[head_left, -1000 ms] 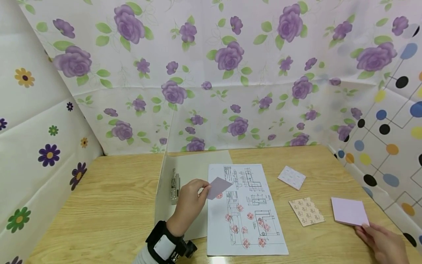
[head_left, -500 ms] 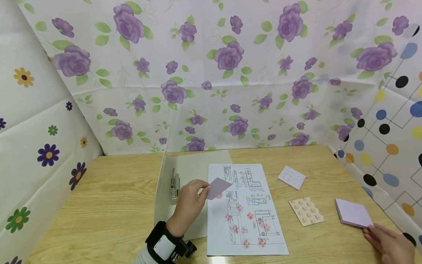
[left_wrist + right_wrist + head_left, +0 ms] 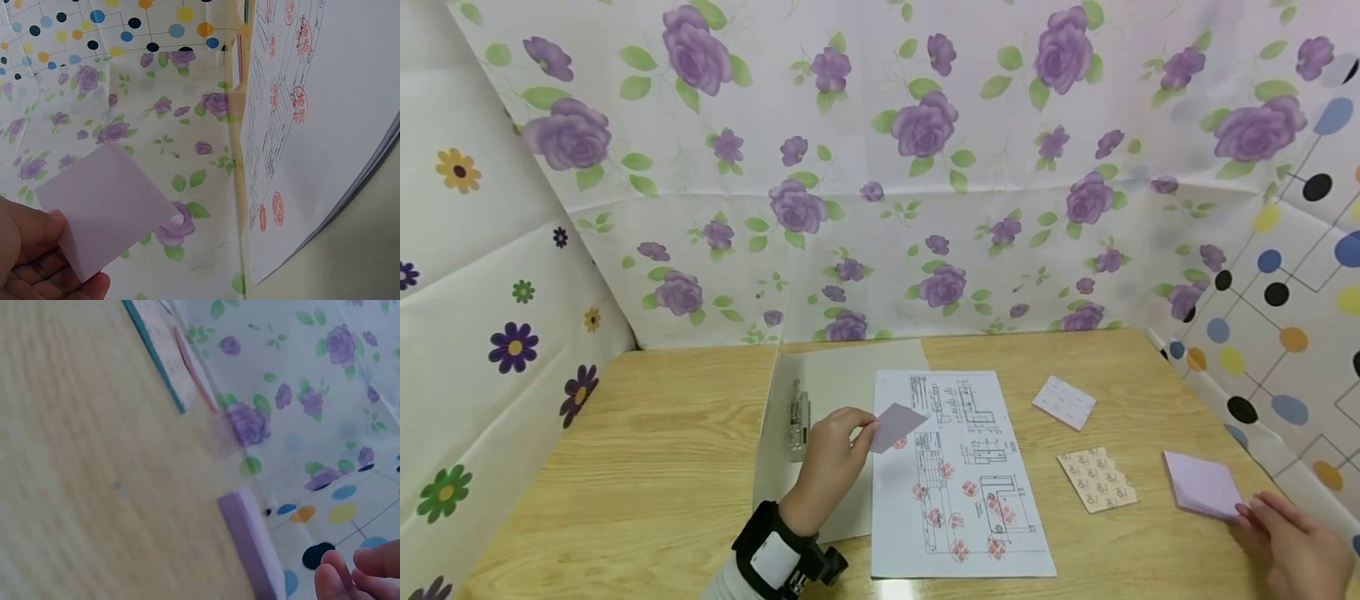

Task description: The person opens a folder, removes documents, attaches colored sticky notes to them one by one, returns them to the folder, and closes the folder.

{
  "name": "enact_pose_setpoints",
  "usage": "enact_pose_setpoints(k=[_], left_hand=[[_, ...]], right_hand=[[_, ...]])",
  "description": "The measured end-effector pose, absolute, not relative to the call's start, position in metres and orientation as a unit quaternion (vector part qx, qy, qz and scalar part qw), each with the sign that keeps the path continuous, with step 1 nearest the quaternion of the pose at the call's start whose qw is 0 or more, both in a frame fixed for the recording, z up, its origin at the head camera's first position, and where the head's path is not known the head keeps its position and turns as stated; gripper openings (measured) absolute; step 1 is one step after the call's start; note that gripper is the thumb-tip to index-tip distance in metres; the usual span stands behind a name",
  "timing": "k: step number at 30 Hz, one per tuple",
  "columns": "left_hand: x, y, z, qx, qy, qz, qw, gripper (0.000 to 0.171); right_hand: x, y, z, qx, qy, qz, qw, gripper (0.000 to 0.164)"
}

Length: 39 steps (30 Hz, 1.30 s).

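My left hand [image 3: 838,446] pinches one purple sticky note [image 3: 897,427] by its edge, thumb against fingers. In the left wrist view the same note stands tilted, its far corner curling. Beneath it lie printed sheets [image 3: 940,533] with technical drawings and red stamps, partly on an open file folder [image 3: 842,362] with a metal clip [image 3: 799,421]. On the table at the right is a purple sticky note pad [image 3: 1202,483]. My right hand [image 3: 1303,537] is at the pad's near right corner; in the right wrist view its loosely bent fingers [image 3: 337,575] appear apart from the pad.
Between the sheets and the pad lie a small white patterned pad [image 3: 1064,402] and a beige patterned pad [image 3: 1097,481]. The folder's raised cover [image 3: 767,433] stands at its left. Patterned cloth walls [image 3: 880,167] close off the table's back and sides.
The purple pad has shifted a little to the right with my right hand, which then moves slightly off its corner. My left hand and its note stay in place.
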<state>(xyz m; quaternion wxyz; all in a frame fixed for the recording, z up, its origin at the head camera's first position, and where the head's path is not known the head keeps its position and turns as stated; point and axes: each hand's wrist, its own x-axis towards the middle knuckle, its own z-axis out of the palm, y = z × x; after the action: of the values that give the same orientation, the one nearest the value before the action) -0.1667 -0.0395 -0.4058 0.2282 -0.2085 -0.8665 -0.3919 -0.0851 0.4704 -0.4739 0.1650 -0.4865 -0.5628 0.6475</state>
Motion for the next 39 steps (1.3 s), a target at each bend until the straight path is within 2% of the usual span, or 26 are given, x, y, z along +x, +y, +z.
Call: enact_pose_setpoints(k=[5, 15, 20, 24, 27, 39], left_hand=[[-0.167, -0.04, -0.408, -0.207, -0.866, -0.395, 0.224, 0.005], [-0.167, -0.038, -0.41, -0.207, -0.865, -0.398, 0.224, 0.006], [-0.168, -0.036, -0.41, -0.219, -0.857, -0.406, 0.228, 0.005], [-0.17, -0.031, -0.413, -0.232, -0.854, -0.402, 0.233, 0.005], [-0.171, -0.028, -0.415, -0.239, -0.85, -0.403, 0.24, 0.006], [-0.173, -0.021, -0.421, -0.256, -0.844, -0.397, 0.253, 0.001]], right_hand=[[-0.09, 0.457, -0.46, -0.451, -0.565, 0.668, 0.177, 0.045], [-0.105, 0.414, -0.438, -0.37, -0.552, 0.737, 0.127, 0.042], [-0.118, 0.377, -0.424, -0.296, -0.614, 0.729, 0.054, 0.039], [-0.13, 0.345, -0.419, -0.21, -0.689, 0.694, -0.014, 0.025], [-0.139, 0.319, -0.418, -0.158, -0.727, 0.667, -0.042, 0.014], [-0.173, 0.242, -0.426, -0.021, -0.729, 0.671, -0.13, 0.035]])
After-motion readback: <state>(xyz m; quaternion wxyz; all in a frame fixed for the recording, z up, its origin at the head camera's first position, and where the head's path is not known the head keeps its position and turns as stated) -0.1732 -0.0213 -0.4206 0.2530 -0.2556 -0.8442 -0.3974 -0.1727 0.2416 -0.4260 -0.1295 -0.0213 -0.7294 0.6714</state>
